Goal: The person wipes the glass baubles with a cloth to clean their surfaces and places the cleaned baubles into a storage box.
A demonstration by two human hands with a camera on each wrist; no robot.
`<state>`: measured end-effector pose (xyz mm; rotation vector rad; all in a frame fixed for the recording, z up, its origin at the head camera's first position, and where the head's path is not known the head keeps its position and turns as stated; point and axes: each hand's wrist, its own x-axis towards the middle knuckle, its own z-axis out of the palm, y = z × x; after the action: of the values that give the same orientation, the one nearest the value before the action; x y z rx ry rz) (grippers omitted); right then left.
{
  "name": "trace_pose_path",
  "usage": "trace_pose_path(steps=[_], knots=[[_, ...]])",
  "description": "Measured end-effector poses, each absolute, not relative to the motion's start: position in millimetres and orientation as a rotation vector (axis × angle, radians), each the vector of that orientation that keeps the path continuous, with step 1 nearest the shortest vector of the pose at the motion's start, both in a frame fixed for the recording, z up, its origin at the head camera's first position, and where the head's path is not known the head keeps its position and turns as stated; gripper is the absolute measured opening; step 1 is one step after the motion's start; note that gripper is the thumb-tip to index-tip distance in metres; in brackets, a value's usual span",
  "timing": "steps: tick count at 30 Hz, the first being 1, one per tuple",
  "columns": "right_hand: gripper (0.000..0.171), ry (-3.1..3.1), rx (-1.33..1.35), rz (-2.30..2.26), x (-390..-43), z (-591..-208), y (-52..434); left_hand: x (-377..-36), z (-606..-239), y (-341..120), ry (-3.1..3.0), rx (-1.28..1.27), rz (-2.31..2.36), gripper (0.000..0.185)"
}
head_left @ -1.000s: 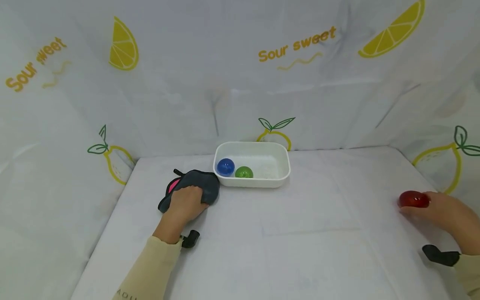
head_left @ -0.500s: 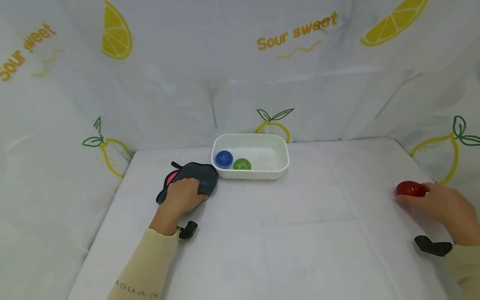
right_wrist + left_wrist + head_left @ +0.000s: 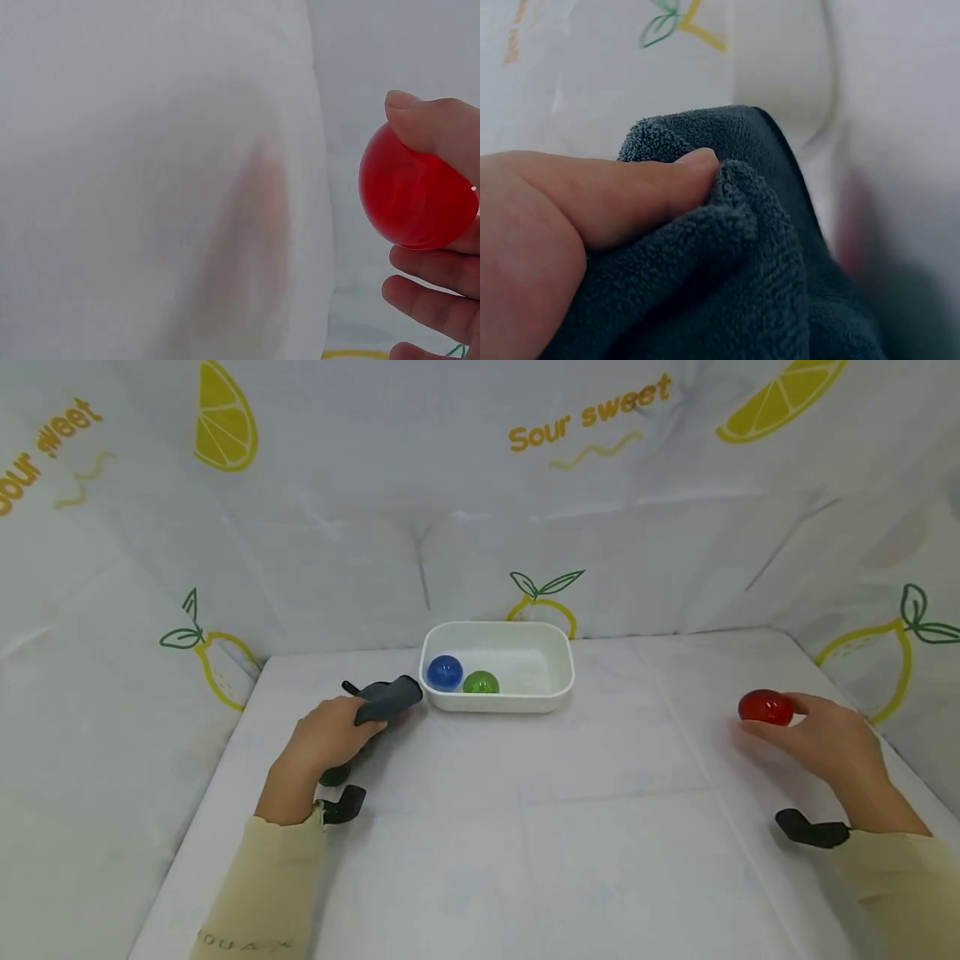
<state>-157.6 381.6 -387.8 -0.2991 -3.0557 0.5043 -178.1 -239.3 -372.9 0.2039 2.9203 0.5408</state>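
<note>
Left hand (image 3: 330, 739) clamped on a bunched dark grey cloth (image 3: 382, 702), thumb (image 3: 630, 196) pressed into a fold as the left wrist view shows, so the fabric stays gathered rather than spread; cloth just left of the white tub (image 3: 558, 681), its end near the rim, lower part trailing toward the tabletop (image 3: 585, 827). Right hand (image 3: 821, 743) wrapped round a red ball (image 3: 765, 707), thumb on top and fingers (image 3: 431, 262) cupped beneath, likely to keep the smooth round thing from rolling; ball well to the right of the tub, apparently clear of the surface. Inside the tub, toward its left end, a blue ball (image 3: 445, 672) beside a green ball (image 3: 481, 682).
</note>
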Motion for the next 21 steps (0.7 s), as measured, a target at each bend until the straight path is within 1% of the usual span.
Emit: trace_pose_path(steps=[3,6,10,15,21], knots=[[0.098,-3.008,-0.223,0.581,-162.3,-380.3,358.3,-173.0,-358.7,-251.4,2.879,0.196,0.679,0.027],[0.093,-2.962,-0.163,0.639,-167.3,-371.6,333.7,-165.6,-343.4,-259.7,2.851,0.214,0.811,0.027],[0.089,-2.902,-0.076,0.694,-173.1,-357.6,302.7,-156.7,-324.2,-260.2,2.853,0.297,0.938,0.030],[0.081,-2.811,0.042,0.818,-177.6,-344.3,260.8,-152.1,-310.9,-243.3,2.809,0.376,1.191,0.034],[0.065,-2.628,0.278,0.967,-178.3,-336.3,204.4,-158.3,-309.0,-204.7,2.515,0.393,1.713,0.036]])
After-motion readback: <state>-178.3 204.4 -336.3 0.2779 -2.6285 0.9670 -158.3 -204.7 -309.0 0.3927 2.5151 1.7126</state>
